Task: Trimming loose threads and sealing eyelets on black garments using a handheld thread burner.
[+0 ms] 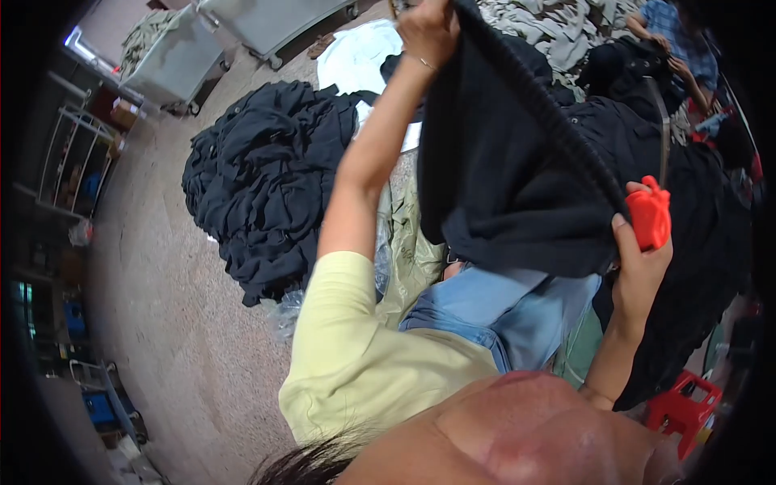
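Note:
A black garment is stretched up in front of me, with a ribbed, gathered-looking band running slantwise along its upper right edge. My left hand, raised at the top of the view, is closed on one end of that band. Lower down at the right, my right hand pinches the band's other end between thumb and fingers. A bright red plastic tool with a loop sits in the same right hand; its working end is hidden. Below the cloth show my legs in blue jeans.
A big heap of black garments lies on the floor at left, another dark pile at right. Pale scraps lie beyond. Grey wheeled bins stand far left, a red stool near right. Another person handles dark cloth.

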{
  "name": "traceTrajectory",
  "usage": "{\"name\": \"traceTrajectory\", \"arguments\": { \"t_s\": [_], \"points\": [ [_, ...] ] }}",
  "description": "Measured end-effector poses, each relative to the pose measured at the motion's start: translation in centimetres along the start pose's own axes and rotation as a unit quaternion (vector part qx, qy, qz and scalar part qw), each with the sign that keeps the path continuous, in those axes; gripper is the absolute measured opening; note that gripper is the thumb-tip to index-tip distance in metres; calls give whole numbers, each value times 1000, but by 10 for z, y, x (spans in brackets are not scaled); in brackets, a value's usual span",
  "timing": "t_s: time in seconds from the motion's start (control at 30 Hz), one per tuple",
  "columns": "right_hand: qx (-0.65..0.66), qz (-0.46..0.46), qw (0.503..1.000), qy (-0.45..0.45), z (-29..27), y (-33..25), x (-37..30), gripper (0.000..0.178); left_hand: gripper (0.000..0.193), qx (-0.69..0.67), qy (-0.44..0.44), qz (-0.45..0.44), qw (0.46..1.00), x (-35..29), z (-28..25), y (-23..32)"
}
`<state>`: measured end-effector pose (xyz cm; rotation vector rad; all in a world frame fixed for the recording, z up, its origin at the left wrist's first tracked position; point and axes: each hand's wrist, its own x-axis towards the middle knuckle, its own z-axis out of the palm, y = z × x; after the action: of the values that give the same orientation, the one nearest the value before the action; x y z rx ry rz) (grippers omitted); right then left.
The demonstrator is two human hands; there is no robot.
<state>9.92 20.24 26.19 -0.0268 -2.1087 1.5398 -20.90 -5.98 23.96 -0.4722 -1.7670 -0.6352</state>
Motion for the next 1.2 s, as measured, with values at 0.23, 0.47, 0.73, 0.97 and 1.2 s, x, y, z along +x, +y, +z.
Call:
{"name": "traceTrajectory", "arguments": {
  "t_s": [0.23,0.47,0.73,0.97,1.2],
  "points": [
    [203,7,947,251,-100,31,-43,52,25,37,-71,199,977,58,-7,89],
    [57,156,868,468,-257,131,-229,56,29,-240,-305,254,886,-93,-59,299],
    [-3,197,932,304,-156,176,-293,79,14,-402,-518,175,735,-249,-86,384],
    [-37,154,979,131,-110,107,-179,64,32,-477,-454,80,748,-213,-80,375],
    [-324,71,935,124,-104,88,-144,56,46,-271,-689,264,619,-178,-41,269]
  ]
}}
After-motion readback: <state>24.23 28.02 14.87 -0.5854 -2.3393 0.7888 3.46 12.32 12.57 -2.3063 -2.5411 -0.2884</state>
